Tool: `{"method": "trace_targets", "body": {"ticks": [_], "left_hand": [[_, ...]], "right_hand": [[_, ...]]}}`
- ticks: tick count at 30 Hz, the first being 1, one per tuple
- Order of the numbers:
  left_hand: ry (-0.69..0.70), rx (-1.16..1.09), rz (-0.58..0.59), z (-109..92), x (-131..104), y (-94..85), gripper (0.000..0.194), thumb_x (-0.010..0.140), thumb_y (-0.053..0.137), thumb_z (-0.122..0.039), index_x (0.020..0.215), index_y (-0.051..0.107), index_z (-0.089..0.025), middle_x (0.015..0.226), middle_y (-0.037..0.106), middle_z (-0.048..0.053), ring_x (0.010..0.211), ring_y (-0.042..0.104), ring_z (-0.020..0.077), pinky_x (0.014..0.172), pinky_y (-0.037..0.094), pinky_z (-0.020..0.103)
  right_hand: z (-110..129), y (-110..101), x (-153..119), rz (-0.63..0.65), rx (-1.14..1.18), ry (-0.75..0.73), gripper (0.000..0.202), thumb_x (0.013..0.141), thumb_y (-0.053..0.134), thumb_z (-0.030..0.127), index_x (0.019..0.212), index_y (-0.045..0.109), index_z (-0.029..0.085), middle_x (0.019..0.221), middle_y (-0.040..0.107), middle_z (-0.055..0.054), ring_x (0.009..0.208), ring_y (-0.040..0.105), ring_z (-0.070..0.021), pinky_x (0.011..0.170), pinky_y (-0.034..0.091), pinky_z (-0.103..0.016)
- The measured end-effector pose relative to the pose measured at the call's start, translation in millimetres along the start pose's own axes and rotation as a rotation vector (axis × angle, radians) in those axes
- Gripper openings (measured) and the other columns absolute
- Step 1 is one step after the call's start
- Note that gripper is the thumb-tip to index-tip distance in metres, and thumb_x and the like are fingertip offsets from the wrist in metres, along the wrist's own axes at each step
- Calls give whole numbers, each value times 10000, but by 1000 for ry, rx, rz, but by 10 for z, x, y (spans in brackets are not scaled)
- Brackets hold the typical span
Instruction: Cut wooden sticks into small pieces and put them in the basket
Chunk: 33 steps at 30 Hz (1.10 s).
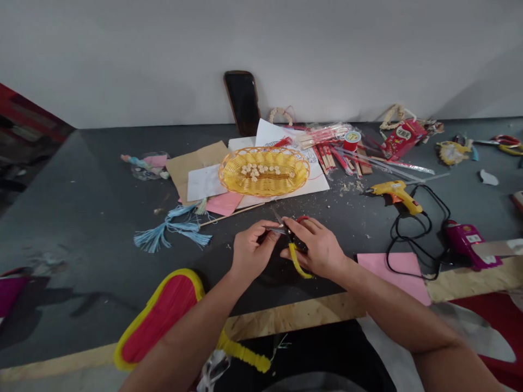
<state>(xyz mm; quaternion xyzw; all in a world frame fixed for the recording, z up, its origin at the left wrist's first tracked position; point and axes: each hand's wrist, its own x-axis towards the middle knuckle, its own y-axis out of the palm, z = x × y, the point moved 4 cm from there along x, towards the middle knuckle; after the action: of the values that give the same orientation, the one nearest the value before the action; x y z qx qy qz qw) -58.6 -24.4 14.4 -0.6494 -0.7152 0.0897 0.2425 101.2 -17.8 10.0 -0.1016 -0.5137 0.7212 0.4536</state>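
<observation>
My right hand [321,247] grips a pair of scissors [297,260] with yellow and red handles, its blades spread apart and pointing to the upper left. Close to the blades, my left hand [254,247] is closed in a pinch. Whatever sits between its fingertips is too small to make out. Just beyond both hands stands a yellow woven basket [232,182] with small pale pieces [257,172] lying in it. A thin stick [232,214] lies on the table between the basket and my left hand.
Left are blue tassels [167,231] and a red-and-yellow sole-shaped piece [163,313]. Right are a yellow glue gun [396,196] with black cord, pink paper [392,272] and a purple box [469,243]. A phone [242,100] leans on the wall; a thread spool [351,140] stands behind.
</observation>
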Motion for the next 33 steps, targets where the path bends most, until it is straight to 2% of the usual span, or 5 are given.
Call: {"method": "trace_targets", "body": {"ticks": [5, 12, 25, 29, 33], "left_hand": [[31, -12, -16, -16, 9, 6, 115, 809, 584, -191, 768, 688, -164, 764, 742, 25, 673, 687, 140, 631, 542, 209], [-24, -34, -64, 6, -16, 59, 124, 815, 580, -184, 771, 692, -151, 786, 744, 33, 668, 685, 135, 619, 541, 203], [151, 205, -64, -141, -66, 20, 155, 844, 545, -185, 739, 657, -168, 716, 729, 13, 603, 667, 112, 575, 489, 176], [130, 229, -54, -142, -71, 18, 187, 848, 552, -217, 681, 621, -173, 616, 679, -9, 528, 621, 101, 531, 455, 177], [104, 174, -47, -104, -45, 17, 159, 846, 547, -212, 718, 633, -176, 670, 701, -2, 573, 639, 108, 555, 473, 180]], "right_hand": [[-2, 32, -15, -5, 1, -17, 593, 900, 524, 492, 1366, 462, 131, 1063, 647, -139, 1013, 582, -255, 924, 502, -401], [21, 30, 2, -3, -32, -10, 590, 912, 516, 458, 1378, 444, 103, 1027, 642, -146, 994, 584, -257, 904, 514, -392], [89, 22, -44, -47, -113, -44, 522, 944, 475, 396, 1358, 458, 79, 917, 662, -122, 846, 623, -228, 778, 539, -344], [90, 30, -63, -37, -164, -54, 530, 938, 493, 381, 1372, 450, 80, 856, 660, -104, 770, 627, -210, 699, 532, -310], [69, 18, -42, -58, -178, -68, 545, 934, 493, 418, 1359, 472, 78, 882, 671, -113, 811, 631, -219, 743, 534, -319]]}}
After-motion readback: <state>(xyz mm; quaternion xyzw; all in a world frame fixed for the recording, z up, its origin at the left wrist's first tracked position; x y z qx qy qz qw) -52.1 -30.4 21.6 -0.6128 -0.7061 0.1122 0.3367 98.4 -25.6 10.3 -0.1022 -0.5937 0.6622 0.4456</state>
